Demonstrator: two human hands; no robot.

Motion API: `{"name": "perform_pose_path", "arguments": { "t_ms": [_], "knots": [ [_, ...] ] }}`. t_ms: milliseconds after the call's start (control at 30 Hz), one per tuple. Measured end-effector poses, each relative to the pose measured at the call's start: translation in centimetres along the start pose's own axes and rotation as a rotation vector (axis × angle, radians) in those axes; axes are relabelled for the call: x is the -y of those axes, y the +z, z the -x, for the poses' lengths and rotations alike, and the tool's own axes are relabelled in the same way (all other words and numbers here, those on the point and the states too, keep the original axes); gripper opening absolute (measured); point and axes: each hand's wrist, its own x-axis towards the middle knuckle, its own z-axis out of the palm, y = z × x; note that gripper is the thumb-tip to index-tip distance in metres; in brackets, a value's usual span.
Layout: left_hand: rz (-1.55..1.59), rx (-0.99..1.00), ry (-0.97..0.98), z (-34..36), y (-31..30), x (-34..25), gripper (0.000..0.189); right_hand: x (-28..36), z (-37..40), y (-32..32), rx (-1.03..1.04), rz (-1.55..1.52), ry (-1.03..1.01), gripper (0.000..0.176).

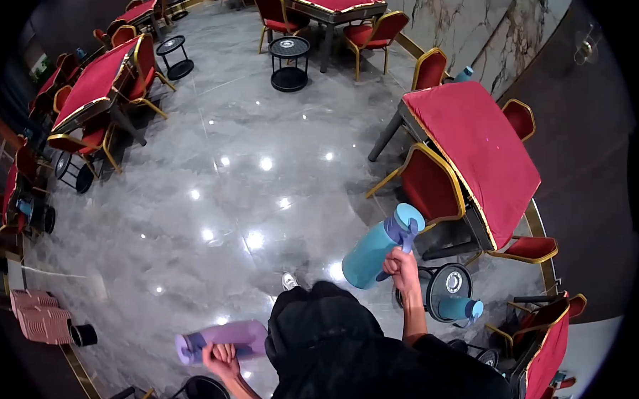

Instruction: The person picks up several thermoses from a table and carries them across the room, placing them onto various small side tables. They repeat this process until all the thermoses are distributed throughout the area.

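My right hand [399, 266] is closed around the dark blue handle of a light blue thermos jug [372, 254], which tilts with its lid up and to the right. At the lower left, my left hand [221, 358] grips a purple thermos jug [247, 337] by its handle. This one lies nearly level, lid to the left, and is a little blurred. Another blue thermos jug [455, 308] is on the round black side table [441, 287] to the right of my right hand.
Red-covered tables [474, 150] with red and gold chairs [433, 184] line both sides and the far end. Small round black stands [289, 49] are beside them. Pink ribbed suitcase-like boxes [43, 316] and a black bin [84, 334] stand at the left wall. Shiny grey floor [259, 131] runs ahead.
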Motion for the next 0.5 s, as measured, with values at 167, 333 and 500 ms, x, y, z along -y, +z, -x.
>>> {"name": "perform_pose_path", "arguments": {
  "t_ms": [167,333,500],
  "knots": [
    [-0.179,0.119,-0.2,-19.6,8.9,-1.6,0.048,1.5,-10.6,5.5,-0.078,-0.026,-0.014,0.034],
    [-0.485,0.079,-0.297,-39.0,16.4,-0.3,0.045,-0.1,-25.2,7.6,-0.162,-0.072,-0.064,0.031],
    [-0.788,-0.012,-0.382,-56.6,25.6,2.7,0.035,0.7,-39.8,11.2,-0.357,-0.11,0.02,0.022]
  ]
}}
